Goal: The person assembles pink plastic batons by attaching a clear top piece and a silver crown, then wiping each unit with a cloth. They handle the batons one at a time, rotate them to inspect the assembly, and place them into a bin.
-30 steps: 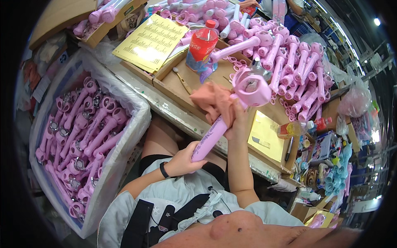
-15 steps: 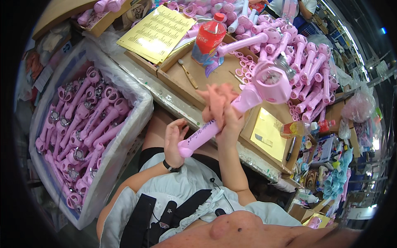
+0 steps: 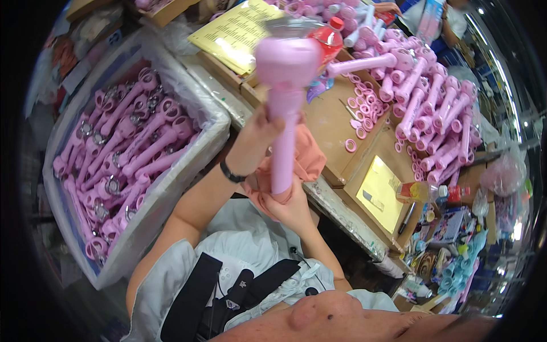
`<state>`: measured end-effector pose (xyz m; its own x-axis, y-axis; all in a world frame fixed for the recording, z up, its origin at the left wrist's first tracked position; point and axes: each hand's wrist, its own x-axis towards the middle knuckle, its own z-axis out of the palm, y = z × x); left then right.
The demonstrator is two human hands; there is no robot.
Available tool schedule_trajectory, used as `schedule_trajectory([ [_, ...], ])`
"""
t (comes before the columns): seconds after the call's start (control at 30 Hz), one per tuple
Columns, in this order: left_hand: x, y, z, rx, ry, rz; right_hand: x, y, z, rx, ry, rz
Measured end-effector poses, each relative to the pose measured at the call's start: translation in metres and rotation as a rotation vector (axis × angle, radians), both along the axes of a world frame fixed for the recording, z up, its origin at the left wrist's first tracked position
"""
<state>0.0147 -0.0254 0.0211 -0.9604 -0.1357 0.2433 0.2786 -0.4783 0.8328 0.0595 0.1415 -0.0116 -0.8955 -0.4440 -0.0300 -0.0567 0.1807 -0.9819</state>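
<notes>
A pink toy wand (image 3: 284, 139) stands nearly upright in front of me, its wide head at the top blurred by motion. My left hand (image 3: 259, 137), with a black band at the wrist, is closed round the shaft below the head. Lower down, my right hand (image 3: 292, 206) grips the bottom end through an orange-pink cloth (image 3: 309, 153). The cloth hangs behind the shaft and spreads out on both sides of it. Its folds hide some of my fingers.
At left stands a plastic-lined bin (image 3: 212, 122) filled with similar wands (image 3: 128, 151). More wands (image 3: 424, 97) are heaped on the bench at far right. Cardboard trays (image 3: 327, 134) hold pink rings (image 3: 364, 108), yellow sheets (image 3: 380, 194) and a black pen (image 3: 406, 218). A red-labelled bottle (image 3: 329, 39) stands behind.
The wand has swung from slanting right to upright, its head now up and left. My left hand has moved from the bottom end to the upper shaft; my right hand is now at the bottom.
</notes>
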Motion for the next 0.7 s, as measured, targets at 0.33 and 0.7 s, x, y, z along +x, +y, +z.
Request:
schedule_trajectory([
  [0.33,0.020,0.018,-0.004,0.419,-0.281,0.332,-0.017,0.007,0.027,0.569,0.363,0.085],
  [0.7,0.026,-0.028,-0.014,0.500,-0.052,0.416,-0.013,0.032,0.031,0.406,0.407,0.129],
])
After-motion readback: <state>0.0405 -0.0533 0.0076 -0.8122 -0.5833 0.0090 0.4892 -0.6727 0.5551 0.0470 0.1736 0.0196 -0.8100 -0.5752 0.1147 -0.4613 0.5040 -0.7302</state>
